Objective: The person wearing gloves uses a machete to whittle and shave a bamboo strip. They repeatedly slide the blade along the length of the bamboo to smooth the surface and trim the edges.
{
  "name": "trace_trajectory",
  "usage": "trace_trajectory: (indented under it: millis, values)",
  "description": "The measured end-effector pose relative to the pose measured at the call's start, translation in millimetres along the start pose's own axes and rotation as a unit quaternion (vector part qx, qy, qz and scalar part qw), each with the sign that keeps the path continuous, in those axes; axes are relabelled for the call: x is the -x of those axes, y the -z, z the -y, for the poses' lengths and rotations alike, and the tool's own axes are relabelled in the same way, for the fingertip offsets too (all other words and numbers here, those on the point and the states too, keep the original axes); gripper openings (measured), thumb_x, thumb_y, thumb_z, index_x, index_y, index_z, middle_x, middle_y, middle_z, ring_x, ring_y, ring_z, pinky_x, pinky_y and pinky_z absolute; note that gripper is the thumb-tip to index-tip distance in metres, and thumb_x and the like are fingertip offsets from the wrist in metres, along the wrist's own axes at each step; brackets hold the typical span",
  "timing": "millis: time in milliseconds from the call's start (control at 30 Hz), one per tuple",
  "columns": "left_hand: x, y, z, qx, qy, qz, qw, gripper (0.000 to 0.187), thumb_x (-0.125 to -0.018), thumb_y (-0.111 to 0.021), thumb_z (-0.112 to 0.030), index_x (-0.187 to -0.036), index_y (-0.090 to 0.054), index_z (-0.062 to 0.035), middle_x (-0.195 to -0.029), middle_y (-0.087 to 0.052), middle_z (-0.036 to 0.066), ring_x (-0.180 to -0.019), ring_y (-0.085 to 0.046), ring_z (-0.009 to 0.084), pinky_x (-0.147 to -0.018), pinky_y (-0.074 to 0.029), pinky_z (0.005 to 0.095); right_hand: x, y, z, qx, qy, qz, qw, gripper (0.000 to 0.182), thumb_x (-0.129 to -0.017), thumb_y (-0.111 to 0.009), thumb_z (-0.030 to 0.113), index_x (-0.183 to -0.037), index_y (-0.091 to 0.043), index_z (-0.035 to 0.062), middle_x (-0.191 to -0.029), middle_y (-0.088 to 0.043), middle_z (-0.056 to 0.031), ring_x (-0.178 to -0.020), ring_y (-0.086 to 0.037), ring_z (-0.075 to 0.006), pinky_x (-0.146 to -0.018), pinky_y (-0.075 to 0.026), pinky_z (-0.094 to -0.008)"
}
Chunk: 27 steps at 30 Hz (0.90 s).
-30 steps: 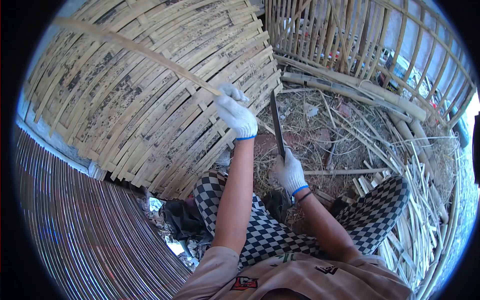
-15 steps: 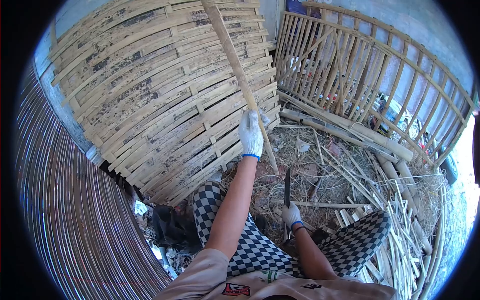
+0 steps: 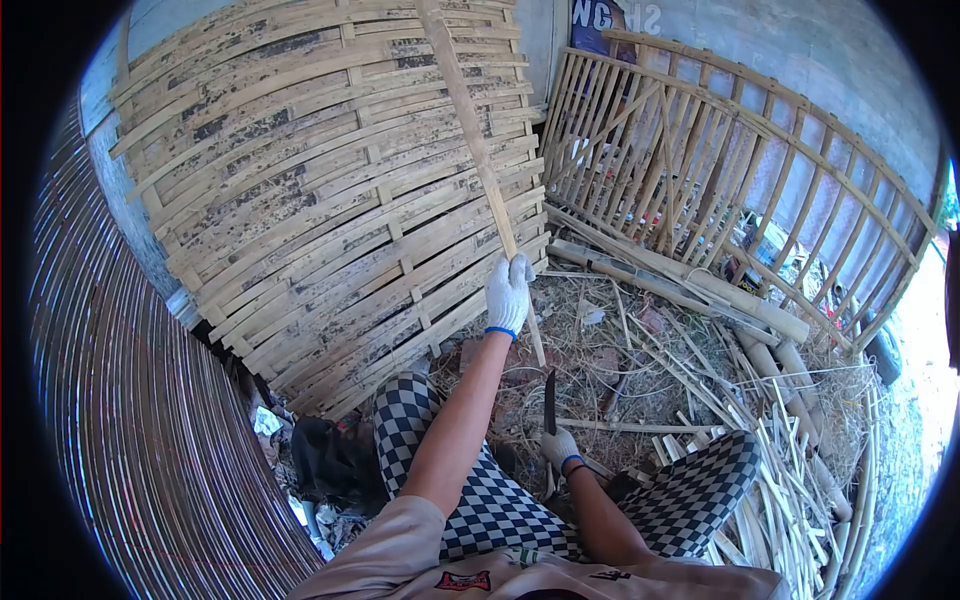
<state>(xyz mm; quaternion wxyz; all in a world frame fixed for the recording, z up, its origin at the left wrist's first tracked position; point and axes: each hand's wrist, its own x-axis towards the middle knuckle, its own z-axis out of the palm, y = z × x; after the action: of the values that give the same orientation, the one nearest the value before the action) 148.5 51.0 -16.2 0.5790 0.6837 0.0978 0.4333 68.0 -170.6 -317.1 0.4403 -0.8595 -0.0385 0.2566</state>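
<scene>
Gloved in white, my left hand [image 3: 508, 295] is closed round a long bamboo strip [image 3: 468, 120]. The strip slants from the top of the view down to a lower end just above the knife tip. My right hand [image 3: 560, 450], also gloved, is closed on a knife [image 3: 549, 405] whose dark blade points up. Blade and strip look close together; whether they touch I cannot tell. Behind the strip stands a woven bamboo panel [image 3: 300, 200].
A slatted bamboo frame [image 3: 700, 150] leans against the wall at the right. Thick bamboo poles [image 3: 690, 285] lie below it. Split strips [image 3: 770, 500] are piled at the lower right, and a black object [image 3: 335, 455] lies at the lower left. Straw and scraps cover the ground.
My left hand sits lower in the view and nearer the strip's lower end. The knife and my right hand appear shifted slightly left and down, and the whole view has shifted a little.
</scene>
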Motion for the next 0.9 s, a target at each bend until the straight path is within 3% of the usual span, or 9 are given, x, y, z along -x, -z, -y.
trace_trajectory:
  millis: [133,233,267,367,500,533,667,767,900]
  values:
    - [-4.2,5.6,-37.8,0.050,-0.003,-0.010,0.999,0.035,-0.110,-0.049,-0.029,-0.090,-0.061,-0.0024,-0.072,-0.059,0.005,-0.066,-0.055,0.0159,-0.063,-0.047,0.0356,13.9,10.0,15.0,-0.132,-0.025,0.017,0.991,0.028,-0.094,-0.060,0.022,-0.104,-0.067,-0.0033,-0.075,-0.068,-0.0125,-0.061,-0.067,-0.0245,-0.056,-0.054,-0.0399]
    - [-11.9,21.8,-48.4,-0.120,-0.101,-0.041,0.987,0.033,-0.109,-0.051,-0.030,-0.099,-0.063,-0.0006,-0.077,-0.065,0.018,-0.067,-0.063,0.0310,-0.061,-0.048,0.0417,35.1,26.8,39.1,-0.199,-0.017,0.003,0.980,0.027,-0.094,-0.061,0.023,-0.102,-0.066,-0.0017,-0.074,-0.065,-0.0091,-0.062,-0.065,-0.0209,-0.056,-0.052,-0.0376]
    - [-13.3,26.7,-60.9,-0.147,-0.120,-0.053,0.980,0.036,-0.109,-0.050,-0.033,-0.097,-0.065,-0.0020,-0.076,-0.064,0.022,-0.068,-0.063,0.0412,-0.061,-0.048,0.0468,33.5,28.9,38.9,-0.190,0.005,-0.016,0.982,0.028,-0.095,-0.064,0.028,-0.101,-0.066,0.0005,-0.073,-0.064,-0.0069,-0.064,-0.063,-0.0182,-0.057,-0.050,-0.0361]
    - [-14.9,42.3,-89.3,-0.262,-0.143,-0.051,0.953,0.041,-0.108,-0.051,-0.038,-0.093,-0.067,-0.0039,-0.070,-0.063,0.022,-0.066,-0.063,0.0440,-0.060,-0.048,0.0502,29.3,34.1,41.5,-0.279,0.008,-0.059,0.959,0.031,-0.097,-0.066,0.033,-0.102,-0.066,0.0016,-0.070,-0.060,-0.0048,-0.065,-0.062,-0.0162,-0.059,-0.050,-0.0358]
    - [-16.2,62.7,-111.9,-0.389,-0.168,0.008,0.906,0.051,-0.101,-0.057,-0.052,-0.086,-0.069,-0.0046,-0.072,-0.067,0.021,-0.069,-0.066,0.0436,-0.063,-0.051,0.0502,12.7,45.2,36.3,-0.325,0.010,-0.074,0.943,0.040,-0.097,-0.069,0.045,-0.100,-0.062,0.0058,-0.069,-0.059,-0.0029,-0.053,-0.058,-0.0164,-0.047,-0.046,-0.0332]
    - [-15.9,68.3,-123.5,-0.420,-0.113,0.063,0.898,0.054,-0.094,-0.063,-0.058,-0.092,-0.074,-0.0050,-0.081,-0.072,0.021,-0.078,-0.070,0.0420,-0.070,-0.054,0.0484,15.8,49.7,42.3,-0.330,0.003,-0.072,0.941,0.042,-0.096,-0.069,0.047,-0.098,-0.062,0.0066,-0.069,-0.059,-0.0029,-0.051,-0.057,-0.0165,-0.045,-0.045,-0.0328]
    - [-15.3,90.2,-128.7,-0.446,-0.056,0.219,0.866,0.060,-0.084,-0.075,-0.057,-0.113,-0.077,-0.0048,-0.106,-0.074,0.022,-0.100,-0.071,0.0389,-0.089,-0.055,0.0456,39.0,82.6,81.4,-0.342,0.010,-0.048,0.938,0.045,-0.095,-0.069,0.056,-0.094,-0.061,0.0114,-0.067,-0.058,-0.0019,-0.045,-0.054,-0.0158,-0.042,-0.044,-0.0309]
    - [-12.8,99.4,-120.6,-0.507,-0.012,0.313,0.803,0.057,-0.082,-0.079,-0.052,-0.113,-0.077,-0.0047,-0.110,-0.075,0.020,-0.102,-0.070,0.0392,-0.092,-0.055,0.0450,63.3,102.0,110.3,-0.418,0.001,0.023,0.908,0.046,-0.097,-0.064,0.061,-0.093,-0.062,0.0146,-0.065,-0.057,0.0003,-0.043,-0.052,-0.0141,-0.040,-0.042,-0.0288]
    - [0.1,99.9,-134.9,-0.477,0.191,0.430,0.742,0.040,-0.080,-0.082,-0.036,-0.108,-0.080,-0.0063,-0.086,-0.076,0.014,-0.074,-0.072,0.0229,-0.078,-0.059,0.0380,66.2,107.6,126.4,-0.553,0.023,0.114,0.825,0.056,-0.097,-0.056,0.068,-0.098,-0.062,0.0129,-0.059,-0.051,0.0030,-0.042,-0.050,-0.0109,-0.038,-0.041,-0.0271]
